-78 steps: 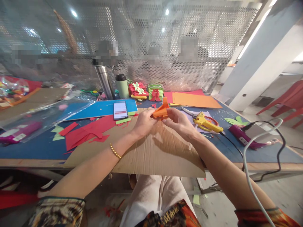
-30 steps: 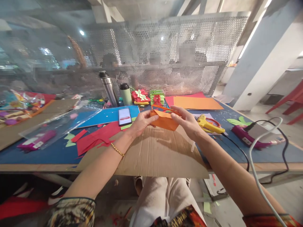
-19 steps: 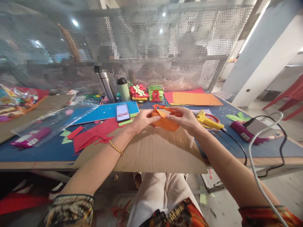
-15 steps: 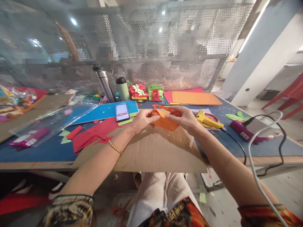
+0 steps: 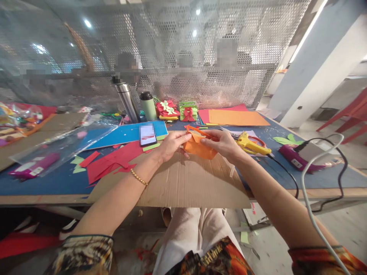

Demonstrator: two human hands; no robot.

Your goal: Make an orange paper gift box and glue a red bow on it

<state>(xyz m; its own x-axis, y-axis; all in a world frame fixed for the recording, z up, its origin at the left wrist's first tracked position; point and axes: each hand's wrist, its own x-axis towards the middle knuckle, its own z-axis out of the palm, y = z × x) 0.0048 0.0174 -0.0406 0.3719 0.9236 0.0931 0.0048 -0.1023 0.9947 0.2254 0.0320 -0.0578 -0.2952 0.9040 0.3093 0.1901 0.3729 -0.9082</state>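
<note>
Centrally, right hand (image 5: 222,142) pinches angular folded orange paper (image 5: 202,149); left hand (image 5: 172,145) at edge, grip unclear; ribbed cardboard (image 5: 186,183) beneath.

One head-worn camera looks forward and down from above the person's lap (image 5: 189,233), at six o'clock, towards the mesh screen (image 5: 160,49) at twelve. Its wide view sits near the tabletop (image 5: 51,187) and takes in a pillar (image 5: 323,68) at two o'clock.

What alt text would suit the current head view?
A person's right grip holds folded orange paper, the left grip at its edge, over brown cardboard. A yellow glue gun lies to the right, red paper and a phone to the left.
</note>
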